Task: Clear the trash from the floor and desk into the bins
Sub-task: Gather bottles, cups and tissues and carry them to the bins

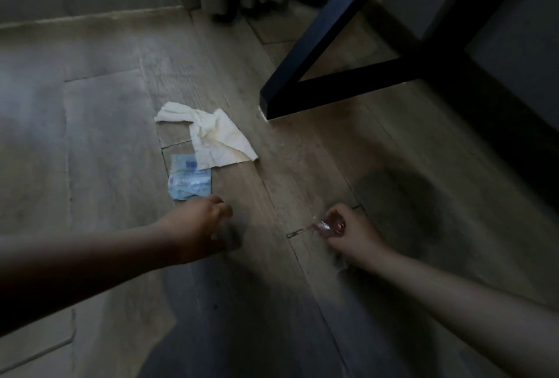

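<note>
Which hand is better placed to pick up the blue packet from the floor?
Left. The left hand is just beside the blue packet and seems empty; the right hand is farther away and grips a clear wrapper.

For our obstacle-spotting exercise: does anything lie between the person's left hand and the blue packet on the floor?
Nothing visible does. The left hand is right at the near edge of the blue packet. A stained tissue overlaps only the packet's far corner. The right hand, off to the side, holds a clear wrapper.
</note>
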A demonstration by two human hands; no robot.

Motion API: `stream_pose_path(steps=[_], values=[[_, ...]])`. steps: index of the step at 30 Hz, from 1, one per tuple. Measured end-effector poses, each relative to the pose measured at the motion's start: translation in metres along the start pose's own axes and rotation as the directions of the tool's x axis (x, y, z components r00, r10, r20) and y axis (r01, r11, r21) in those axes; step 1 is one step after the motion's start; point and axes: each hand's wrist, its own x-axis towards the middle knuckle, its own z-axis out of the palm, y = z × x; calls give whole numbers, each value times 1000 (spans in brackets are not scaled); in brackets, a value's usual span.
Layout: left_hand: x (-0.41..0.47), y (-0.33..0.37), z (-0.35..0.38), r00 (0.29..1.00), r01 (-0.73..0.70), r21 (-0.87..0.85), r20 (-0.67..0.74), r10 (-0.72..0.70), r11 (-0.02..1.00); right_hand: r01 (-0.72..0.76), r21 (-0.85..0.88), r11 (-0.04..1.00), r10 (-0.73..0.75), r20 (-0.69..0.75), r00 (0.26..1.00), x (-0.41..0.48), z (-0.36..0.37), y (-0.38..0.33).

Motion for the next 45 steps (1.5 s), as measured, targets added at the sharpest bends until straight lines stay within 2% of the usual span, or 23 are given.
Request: stream_pose_path(steps=[4, 10, 15, 19, 22, 24, 29, 36, 41, 45], values=[[1, -20, -11, 981, 166, -36, -97, -169, 985, 41, 43, 998, -42, 16, 999, 9, 7, -41], [-11, -61, -18, 886, 409, -215, -142, -442, 887, 132, 98, 986, -136, 27, 990, 61, 30, -128], [-23, -91, -16, 809, 534, -299, -92, -581, 791, 189, 190, 963, -201, 46, 978, 105, 59, -194], [-22, -104, -12, 793, 536, -412, -55, -607, 737, 245, 93, 965, -252, 69, 965, 127, 82, -207], [-16, -111, -6, 773, 535, -456, -76, -630, 711, 283, -87, 955, -291, -104, 951, 142, 82, -194], [-8, -116, -1, 763, 541, -457, -88, -641, 706, 274, -197, 941, -305, -148, 941, 152, 77, -182], [15, -121, 2, 720, 555, -536, -74, -690, 636, 259, -263, 930, -268, -1, 963, 161, 75, -162], [38, -111, 5, 666, 599, -586, -15, -746, 546, 309, -211, 927, -321, -25, 947, 148, 83, -157], [43, -103, 2, 622, 576, -671, -11, -783, 467, 380, -95, 920, -376, 58, 925, 122, 88, -155], [38, -107, -4, 646, 523, -776, 91, -758, 353, 496, -64, 866, -479, 177, 860, 99, 98, -155]])
